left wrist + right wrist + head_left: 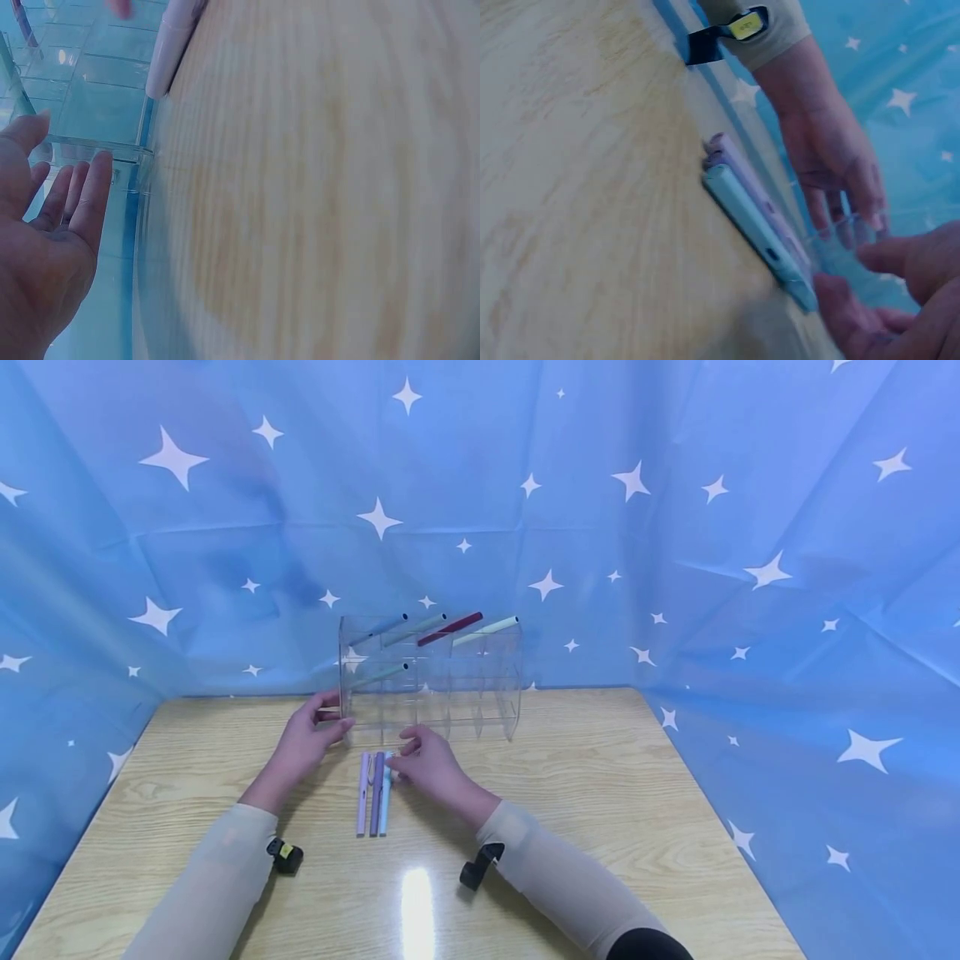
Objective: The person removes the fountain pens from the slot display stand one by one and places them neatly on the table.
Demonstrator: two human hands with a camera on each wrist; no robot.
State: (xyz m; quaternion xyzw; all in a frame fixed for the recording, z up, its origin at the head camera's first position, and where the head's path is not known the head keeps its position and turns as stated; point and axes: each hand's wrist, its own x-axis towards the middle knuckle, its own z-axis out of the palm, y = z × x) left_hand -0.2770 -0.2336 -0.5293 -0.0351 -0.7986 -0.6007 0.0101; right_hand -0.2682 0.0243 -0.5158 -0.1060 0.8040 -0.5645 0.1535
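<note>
A clear acrylic pen rack (465,702) with compartments stands toward the back of the table. My left hand (306,737) is at its lower left side, fingers fairly straight along the side panel and thumb by the front edge. My right hand (433,768) hovers in front of the rack, fingers slightly bent and holding nothing. Its fingertips are close to the far end of a light blue pen (386,806); whether they touch is unclear. Beside that pen lie a dark purple pen (377,802) and a light purple pen (363,802), roughly parallel.
Slanting in the rack's top row are a blue pen (386,627), a grey-green pen (420,628), a dark red pen (450,629) and a pale green pen (487,630). A green pen (382,675) sits lower left. A starred blue curtain (480,460) hangs behind the wooden table (600,793).
</note>
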